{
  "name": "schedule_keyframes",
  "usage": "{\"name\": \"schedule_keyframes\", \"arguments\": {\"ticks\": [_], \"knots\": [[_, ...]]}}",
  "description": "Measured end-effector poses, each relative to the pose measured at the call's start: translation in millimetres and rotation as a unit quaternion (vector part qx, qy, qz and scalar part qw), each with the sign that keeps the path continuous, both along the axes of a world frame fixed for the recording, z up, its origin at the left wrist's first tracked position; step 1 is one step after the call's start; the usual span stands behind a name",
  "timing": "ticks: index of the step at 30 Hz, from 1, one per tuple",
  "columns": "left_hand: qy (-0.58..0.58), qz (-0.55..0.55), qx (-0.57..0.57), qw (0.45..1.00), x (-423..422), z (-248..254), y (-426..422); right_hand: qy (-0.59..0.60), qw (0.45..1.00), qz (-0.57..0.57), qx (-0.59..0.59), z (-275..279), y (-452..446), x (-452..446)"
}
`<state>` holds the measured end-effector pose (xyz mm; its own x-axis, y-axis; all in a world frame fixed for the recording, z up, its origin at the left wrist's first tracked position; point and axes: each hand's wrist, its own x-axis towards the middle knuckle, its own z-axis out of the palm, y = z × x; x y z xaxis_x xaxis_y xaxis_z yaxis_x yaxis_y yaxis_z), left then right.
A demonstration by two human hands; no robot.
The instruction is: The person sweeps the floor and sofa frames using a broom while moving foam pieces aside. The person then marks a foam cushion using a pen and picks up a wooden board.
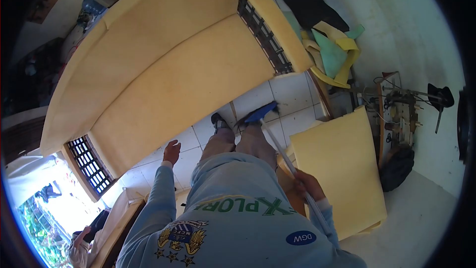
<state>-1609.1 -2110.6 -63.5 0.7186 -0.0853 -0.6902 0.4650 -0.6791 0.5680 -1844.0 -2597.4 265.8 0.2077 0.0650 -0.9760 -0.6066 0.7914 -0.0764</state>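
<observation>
My right hand (309, 186) is wrapped round the grey handle of a broom (262, 113). The blue head with dark bristles rests near my feet on the white tiled floor (248, 100). My left hand (172, 152) hangs at my side with its fingers apart and holds nothing. Just beyond that hand is the front edge of a long sofa frame (183, 77) covered in yellow foam. Beside my right hand stands a block of yellow foam sheets (337, 154).
A sewing machine (400, 111) stands by the right wall. Foam offcuts (331, 52) and a black cloth (316, 12) lie at the upper right. Another person's arm (82, 237) shows near the bright doorway at lower left. Dark bits dot the floor tiles.
</observation>
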Motion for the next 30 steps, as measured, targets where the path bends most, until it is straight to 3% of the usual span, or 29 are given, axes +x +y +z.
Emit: {"name": "schedule_keyframes", "arguments": {"ticks": [3, 6, 7, 8, 10, 12, 14, 15, 17, 19, 21, 24, 25, 27, 29, 30], "knots": [[0.007, -0.016, 0.011, 1.000, 10.0, -15.7, -9.4, -0.022, 0.994, 0.104, -0.037, 40.3, 9.7, 9.5], [0.025, 0.024, 0.001, 0.999, 20.1, 0.9, -23.3, -0.126, 0.935, 0.264, -0.201, 4.5, 10.2, 42.3], [-0.052, -0.069, -0.011, 0.996, 15.0, -35.4, -12.5, -0.115, 0.894, 0.336, -0.273, -9.5, 11.6, 61.6], [-0.127, -0.162, -0.021, 0.978, 9.8, -73.3, 0.4, -0.105, 0.843, 0.402, -0.342, -27.9, 10.5, 81.9], [-0.104, -0.122, -0.058, 0.985, 13.5, -74.0, -17.5, -0.143, 0.568, 0.543, -0.602, -131.3, -1.9, 105.4], [-0.089, -0.086, -0.005, 0.992, 20.0, -20.5, -37.9, -0.150, 0.704, 0.496, -0.487, -145.9, 22.3, 177.8], [-0.085, -0.041, 0.009, 0.996, 27.5, 21.5, -57.4, -0.155, 0.569, 0.661, -0.464, -190.4, 65.6, 197.2], [-0.076, -0.017, 0.003, 0.997, 19.5, 30.8, -60.6, -0.203, 0.539, 0.681, -0.452, -187.5, 85.9, 190.9], [-0.080, 0.014, -0.005, 0.997, 7.4, 48.4, -49.8, -0.269, 0.566, 0.702, -0.340, -167.2, 103.0, 188.2], [-0.095, 0.018, -0.012, 0.995, -23.2, 8.7, -16.5, -0.284, 0.643, 0.700, -0.131, -113.0, 93.6, 200.2], [-0.110, 0.017, -0.004, 0.994, -56.8, 2.1, 9.9, -0.308, 0.669, 0.672, -0.078, -102.8, 80.7, 180.7], [-0.063, 0.189, 0.031, 0.979, -112.9, -10.3, 33.4, -0.266, 0.703, 0.652, -0.102, -30.2, 36.3, 177.8], [-0.030, 0.244, 0.060, 0.967, -123.9, 28.6, 27.3, -0.240, 0.721, 0.638, -0.123, -7.6, 18.7, 181.5], [-0.013, 0.334, 0.064, 0.940, -176.8, 33.2, 33.0, -0.206, 0.688, 0.649, -0.249, 20.1, -17.0, 187.8], [0.007, 0.373, 0.097, 0.923, -241.9, 17.6, 34.2, -0.168, 0.599, 0.674, -0.398, 9.8, -42.8, 210.1], [0.023, 0.363, 0.129, 0.923, -276.3, 0.4, 32.6, -0.195, 0.532, 0.688, -0.454, -35.0, -68.6, 224.2]]}}
